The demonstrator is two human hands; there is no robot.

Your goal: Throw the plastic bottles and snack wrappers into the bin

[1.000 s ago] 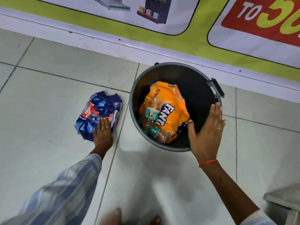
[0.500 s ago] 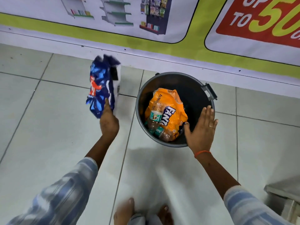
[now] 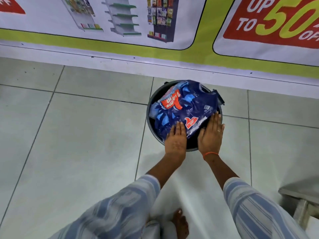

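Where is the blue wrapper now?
The blue wrapper lies across the bin's mouth by the wall, with the left hand and right hand on it.

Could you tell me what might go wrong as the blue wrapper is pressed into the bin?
The blue wrapper spans nearly the whole mouth of the bin, so it may spring back out. Both hands, left and right, press near the front rim, which could tip the bin.

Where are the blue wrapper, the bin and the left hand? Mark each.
blue wrapper (image 3: 183, 107), head view, on its crumpled middle.
bin (image 3: 149, 107), head view, on its left rim.
left hand (image 3: 176, 140), head view, on the back of the hand.
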